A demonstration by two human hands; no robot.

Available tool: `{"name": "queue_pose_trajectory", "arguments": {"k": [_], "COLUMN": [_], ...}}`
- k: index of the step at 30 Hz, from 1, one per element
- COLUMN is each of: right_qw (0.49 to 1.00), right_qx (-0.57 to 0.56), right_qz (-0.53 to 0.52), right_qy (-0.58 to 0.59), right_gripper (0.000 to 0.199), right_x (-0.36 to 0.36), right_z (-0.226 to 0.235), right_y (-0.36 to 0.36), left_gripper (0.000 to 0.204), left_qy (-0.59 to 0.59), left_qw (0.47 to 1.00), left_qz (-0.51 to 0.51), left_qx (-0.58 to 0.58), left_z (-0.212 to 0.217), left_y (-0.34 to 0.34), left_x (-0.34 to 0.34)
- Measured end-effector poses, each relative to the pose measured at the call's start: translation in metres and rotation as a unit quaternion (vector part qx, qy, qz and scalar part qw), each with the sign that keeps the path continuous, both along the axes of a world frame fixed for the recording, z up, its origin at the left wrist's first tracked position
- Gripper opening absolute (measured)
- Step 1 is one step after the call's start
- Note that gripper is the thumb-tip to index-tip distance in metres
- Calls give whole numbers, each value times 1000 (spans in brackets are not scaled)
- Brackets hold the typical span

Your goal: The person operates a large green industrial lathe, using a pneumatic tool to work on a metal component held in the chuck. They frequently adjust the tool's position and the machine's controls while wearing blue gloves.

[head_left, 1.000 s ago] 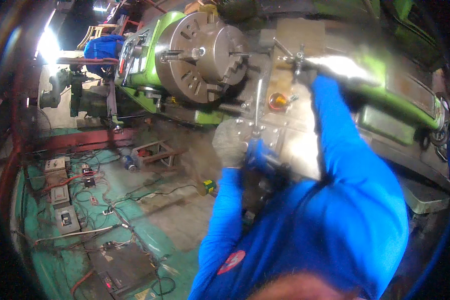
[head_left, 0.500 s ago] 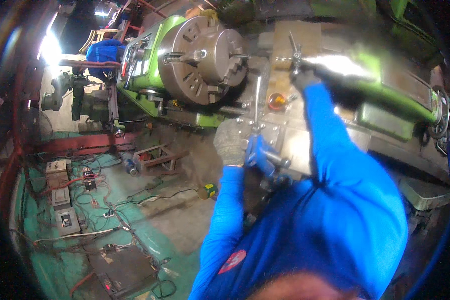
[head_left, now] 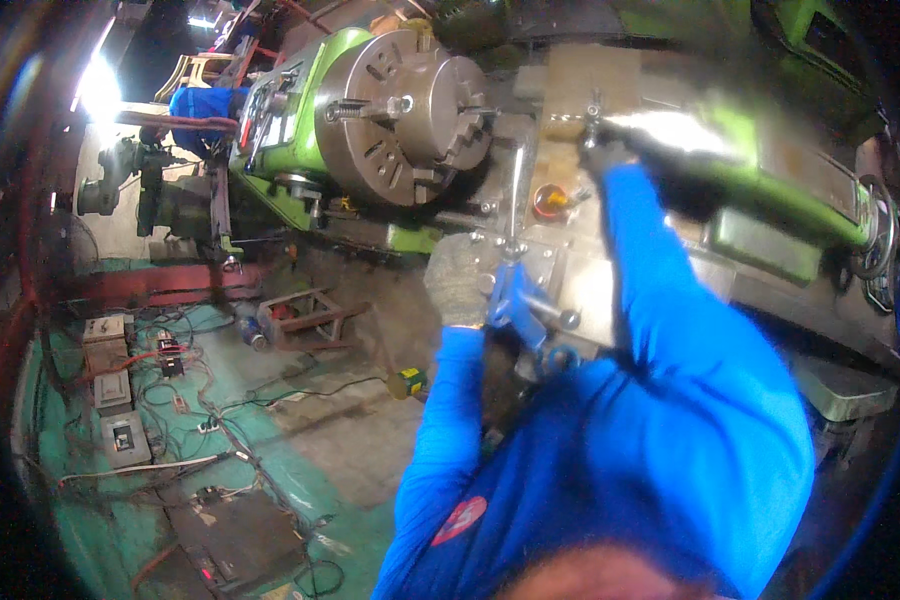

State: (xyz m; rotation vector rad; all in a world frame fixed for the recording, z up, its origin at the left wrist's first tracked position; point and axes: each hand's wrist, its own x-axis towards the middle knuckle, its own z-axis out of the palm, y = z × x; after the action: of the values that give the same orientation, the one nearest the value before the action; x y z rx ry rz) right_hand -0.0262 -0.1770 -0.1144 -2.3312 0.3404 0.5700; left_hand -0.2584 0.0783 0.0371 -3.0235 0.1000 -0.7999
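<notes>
My left hand (head_left: 457,278), in a grey knit glove, is at the left edge of the lathe carriage (head_left: 585,285). It is right beside a blue metal piece (head_left: 515,300) with a thin steel rod rising behind it. Its fingertips are hidden, so I cannot tell whether it grips anything. Farther off, my right hand (head_left: 608,156), in a dark glove, is closed on a small crank handle (head_left: 593,112) on the far side of the carriage. A round, orange-filled container (head_left: 550,202) stands between the hands. Left of them is the big chuck (head_left: 405,120).
The green headstock (head_left: 295,150) stands at the left, and a green machine part (head_left: 790,180) extends right to a handwheel (head_left: 878,235). Electrical boxes (head_left: 123,440) and tangled cables lie on the green floor at left. A rusty metal frame (head_left: 315,320) is below the lathe.
The crank handle has turned: its arm, which pointed upward, now looks short. My right hand stays at it. My left hand keeps its place by the blue piece; the whole view has shifted slightly.
</notes>
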Motion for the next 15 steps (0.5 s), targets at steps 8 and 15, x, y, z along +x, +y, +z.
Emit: {"name": "queue_pose_trajectory", "arguments": {"k": [8, 15], "right_qw": [992, 979], "right_qx": [-41, -74], "right_qz": [64, 31], "right_qy": [-102, -187], "right_gripper": [44, 40], "right_x": [-30, -47], "right_z": [20, 34], "right_y": [7, 12], "left_gripper": [36, 34], "left_qy": [29, 37], "left_qw": [1000, 999], "left_qz": [6, -6], "left_qx": [-2, 2], "left_z": [4, 5], "left_y": [-2, -1], "left_x": [-6, -7]}}
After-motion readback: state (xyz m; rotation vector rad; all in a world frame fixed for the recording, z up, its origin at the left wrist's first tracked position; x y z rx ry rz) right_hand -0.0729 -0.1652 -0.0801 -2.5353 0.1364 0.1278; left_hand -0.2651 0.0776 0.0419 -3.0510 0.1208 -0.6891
